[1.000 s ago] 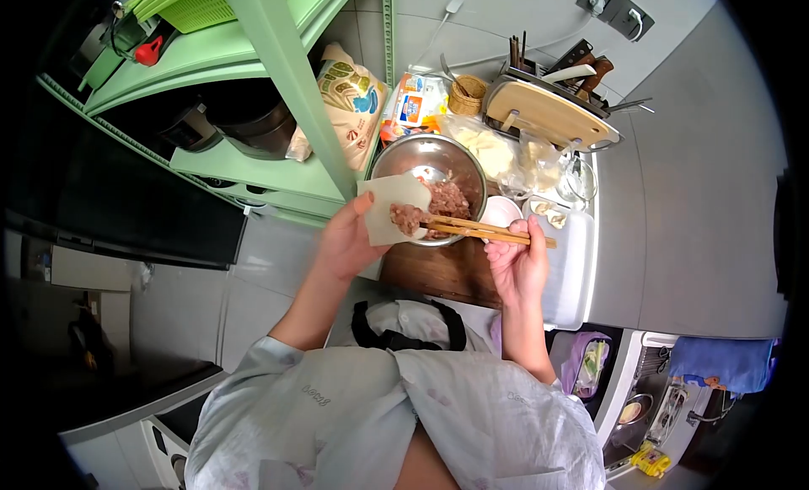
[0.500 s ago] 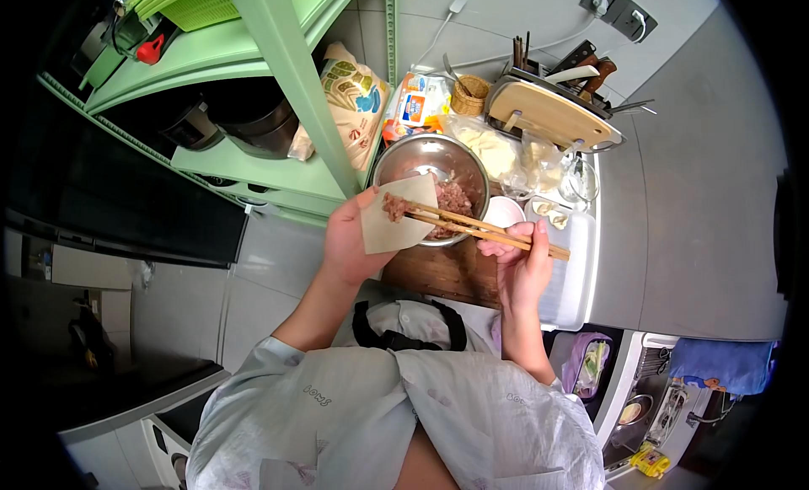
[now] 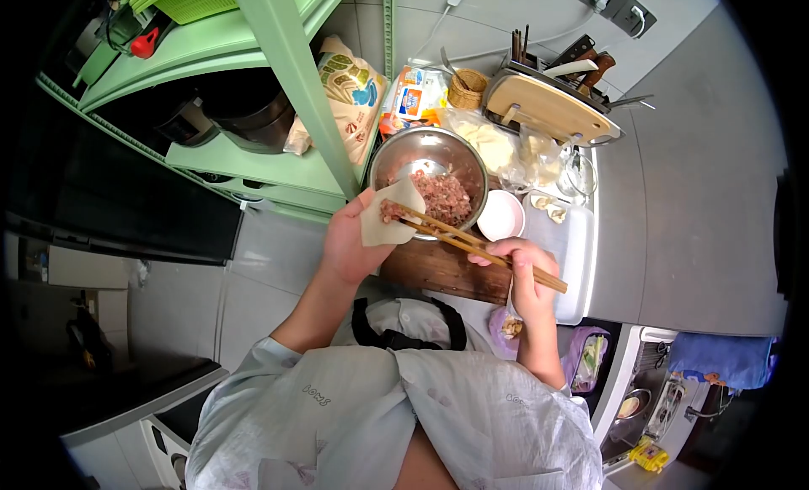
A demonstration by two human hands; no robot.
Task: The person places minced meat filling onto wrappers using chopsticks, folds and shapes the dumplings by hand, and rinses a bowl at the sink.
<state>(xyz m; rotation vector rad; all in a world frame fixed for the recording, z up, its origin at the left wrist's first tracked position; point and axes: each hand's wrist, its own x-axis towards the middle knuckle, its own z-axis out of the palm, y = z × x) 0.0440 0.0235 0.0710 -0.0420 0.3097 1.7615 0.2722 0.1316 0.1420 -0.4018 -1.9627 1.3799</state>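
Observation:
My left hand (image 3: 347, 237) holds a thin square dough wrapper (image 3: 379, 230), one corner of which curves up. A small lump of minced meat (image 3: 391, 211) lies on the wrapper. In my right hand (image 3: 524, 275) is a pair of wooden chopsticks (image 3: 476, 245), their tips touching that lump. Just behind the wrapper stands a steel bowl (image 3: 383, 153) with more minced meat (image 3: 445, 197) inside. A small white bowl (image 3: 500, 216) sits to its right. Beside it, a clear plastic tray (image 3: 573, 267) holds a few folded dumplings (image 3: 548, 208) at its far end.
A wooden board (image 3: 447, 269) lies under the bowl's near side. Bagged wrappers (image 3: 484, 143), a small basket (image 3: 468, 90) and a rack with a cutting board (image 3: 548, 111) and knives stand behind. Green shelving (image 3: 312, 94) rises on the left.
The wrapper has begun to bend up round the meat in my left hand. My right hand has shifted a little down, with the chopstick tips still at the meat.

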